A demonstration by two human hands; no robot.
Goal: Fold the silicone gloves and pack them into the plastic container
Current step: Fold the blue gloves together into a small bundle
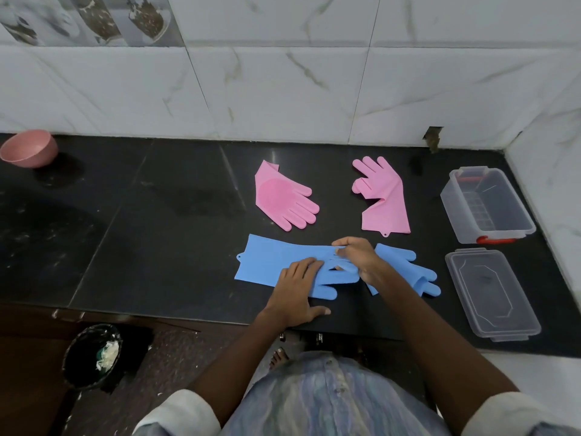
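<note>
Black counter (157,247) carries everything; far-right sits the open plastic container (485,204), empty as far as I can tell, with its lid (492,292) lying separately just near of it. Two pink gloves, left pink glove (283,198) palm-up and right pink glove (382,196) partly creased, lie flat at the far side, untouched. Two blue ones near me: long blue glove (270,264) stretched leftward, cuff at left, and second blue glove (408,270) to the right, partly under my right forearm. My left hand (297,286) is flat, fingers spread, pressing the long blue glove down near its fingers; not closed on anything. My right hand (356,258) has a pinch grip, thumb and fingertips shut on the finger end of that same glove, starting the fold, I judge. Risks: silicone is springy, so the fold likely pops open once I lift my palm. It may also drag on the counter and skew the crease. My right forearm could pull the second blue glove off the near edge. Four loosely folded gloves may not fit the container, so the lid won't seat. Pink bowl (30,149) far left is out of the way.
</note>
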